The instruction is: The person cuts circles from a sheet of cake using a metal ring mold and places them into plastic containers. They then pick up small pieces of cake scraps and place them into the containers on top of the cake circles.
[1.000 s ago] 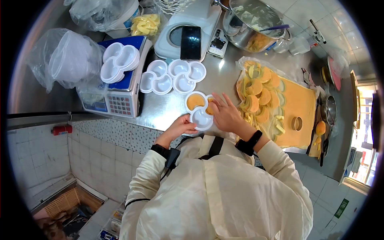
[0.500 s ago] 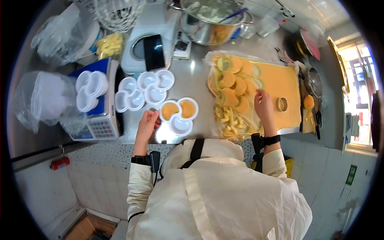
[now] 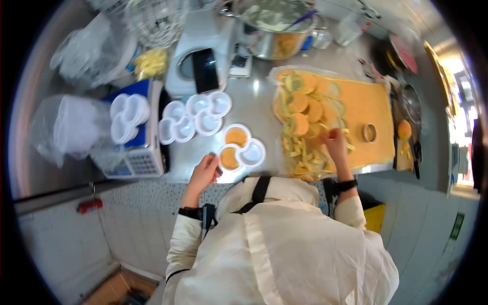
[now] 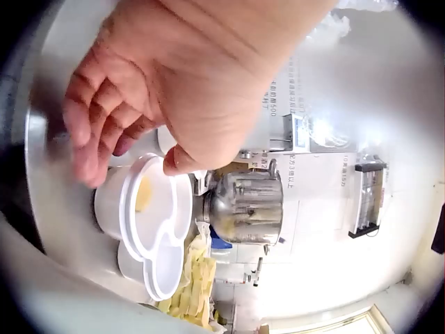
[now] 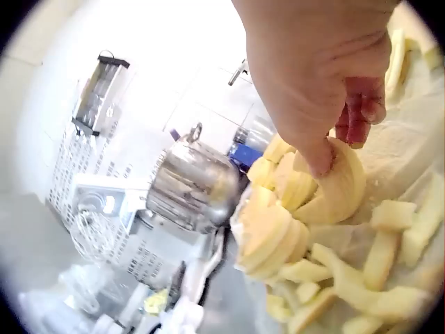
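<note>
A white three-cup plastic container (image 3: 252, 153) stands near the counter's front edge, with orange-yellow sponge cake rounds (image 3: 236, 136) in its two left cups and its right cup bare. My left hand (image 3: 204, 172) is beside the left cups, its fingers relaxed. In the left wrist view the thumb reaches the container's rim (image 4: 130, 209), and the other fingers hang outside it. Over the pile of cake rounds and offcuts, my right hand (image 3: 335, 146) pinches a sponge cake round (image 5: 350, 182) between thumb and fingers. Cut strips (image 5: 379, 261) lie around it.
More three-cup containers (image 3: 208, 123) stand left, beside a blue scale (image 3: 147, 161) and bagged containers (image 3: 76, 122). A phone (image 3: 205, 70) lies on another scale. A ring cutter (image 3: 369, 133) rests on the cake sheet (image 3: 368, 104). A steel pot (image 3: 262, 44) stands behind.
The container has turned counterclockwise, its bare cup moving from the front to the right. My right hand left the container, reached the cake pile, and now pinches a round. The head view has shifted.
</note>
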`<move>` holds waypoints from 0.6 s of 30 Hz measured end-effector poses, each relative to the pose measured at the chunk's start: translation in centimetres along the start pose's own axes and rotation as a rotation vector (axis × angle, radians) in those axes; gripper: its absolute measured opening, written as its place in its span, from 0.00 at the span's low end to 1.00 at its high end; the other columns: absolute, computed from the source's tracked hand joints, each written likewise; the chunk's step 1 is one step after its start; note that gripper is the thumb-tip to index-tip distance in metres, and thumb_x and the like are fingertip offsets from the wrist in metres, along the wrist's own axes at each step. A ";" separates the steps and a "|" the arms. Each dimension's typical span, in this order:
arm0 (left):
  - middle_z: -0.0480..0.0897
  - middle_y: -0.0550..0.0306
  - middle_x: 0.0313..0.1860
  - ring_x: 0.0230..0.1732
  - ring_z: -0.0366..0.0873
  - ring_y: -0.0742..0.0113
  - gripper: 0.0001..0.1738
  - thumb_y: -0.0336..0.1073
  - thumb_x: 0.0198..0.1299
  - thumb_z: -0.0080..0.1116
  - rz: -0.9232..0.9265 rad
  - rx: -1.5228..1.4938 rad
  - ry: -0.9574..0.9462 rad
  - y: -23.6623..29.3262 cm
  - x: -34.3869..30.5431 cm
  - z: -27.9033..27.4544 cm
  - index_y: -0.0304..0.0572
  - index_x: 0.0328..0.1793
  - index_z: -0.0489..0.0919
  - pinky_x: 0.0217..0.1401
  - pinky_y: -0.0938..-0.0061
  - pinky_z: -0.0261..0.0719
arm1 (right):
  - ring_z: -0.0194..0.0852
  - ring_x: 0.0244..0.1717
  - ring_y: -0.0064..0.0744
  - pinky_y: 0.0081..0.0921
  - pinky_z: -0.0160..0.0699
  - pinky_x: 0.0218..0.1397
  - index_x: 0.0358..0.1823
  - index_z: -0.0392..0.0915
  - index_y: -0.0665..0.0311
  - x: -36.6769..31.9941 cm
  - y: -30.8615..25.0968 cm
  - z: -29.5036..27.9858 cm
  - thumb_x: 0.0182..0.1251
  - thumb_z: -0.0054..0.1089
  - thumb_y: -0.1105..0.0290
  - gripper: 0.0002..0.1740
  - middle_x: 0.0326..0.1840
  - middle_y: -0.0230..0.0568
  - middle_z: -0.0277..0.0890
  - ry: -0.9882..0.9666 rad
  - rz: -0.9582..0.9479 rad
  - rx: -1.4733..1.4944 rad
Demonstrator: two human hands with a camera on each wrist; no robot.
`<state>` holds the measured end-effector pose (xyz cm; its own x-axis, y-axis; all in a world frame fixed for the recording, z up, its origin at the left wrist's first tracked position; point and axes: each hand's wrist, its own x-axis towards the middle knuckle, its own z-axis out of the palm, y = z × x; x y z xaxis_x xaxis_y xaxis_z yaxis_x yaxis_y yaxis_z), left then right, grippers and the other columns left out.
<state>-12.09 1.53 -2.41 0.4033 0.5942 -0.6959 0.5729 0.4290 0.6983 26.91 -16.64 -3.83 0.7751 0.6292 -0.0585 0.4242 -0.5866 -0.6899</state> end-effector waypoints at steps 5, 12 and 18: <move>0.79 0.55 0.27 0.32 0.78 0.68 0.16 0.43 0.62 0.53 0.393 0.157 0.268 -0.3 1.7 0.8 0.38 0.48 0.74 0.36 0.75 0.74 | 0.74 0.25 0.22 0.18 0.72 0.25 0.44 0.67 0.68 -1.5 -9.6 -0.7 0.57 0.65 0.69 0.18 0.28 0.39 0.76 -0.302 0.032 0.348; 0.76 0.50 0.29 0.28 0.83 0.60 0.08 0.28 0.60 0.52 0.055 -0.320 -0.107 0.2 1.7 2.2 0.32 0.37 0.65 0.28 0.72 0.86 | 0.72 0.19 0.21 0.19 0.71 0.21 0.48 0.63 0.65 -3.9 -14.5 7.2 0.60 0.62 0.70 0.19 0.22 0.37 0.76 -0.803 0.131 0.431; 0.76 0.49 0.30 0.29 0.84 0.58 0.07 0.26 0.59 0.50 0.043 -0.368 -0.185 -0.3 1.3 2.4 0.33 0.37 0.64 0.31 0.71 0.87 | 0.75 0.23 0.30 0.24 0.75 0.28 0.44 0.67 0.65 -4.1 -15.1 8.8 0.58 0.63 0.69 0.17 0.23 0.38 0.76 -0.496 -0.300 0.205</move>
<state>-10.02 0.50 -3.97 0.5624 0.4989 -0.6594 0.2727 0.6409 0.7176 13.19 -5.86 0.47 0.3047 0.9428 -0.1351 0.4534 -0.2683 -0.8500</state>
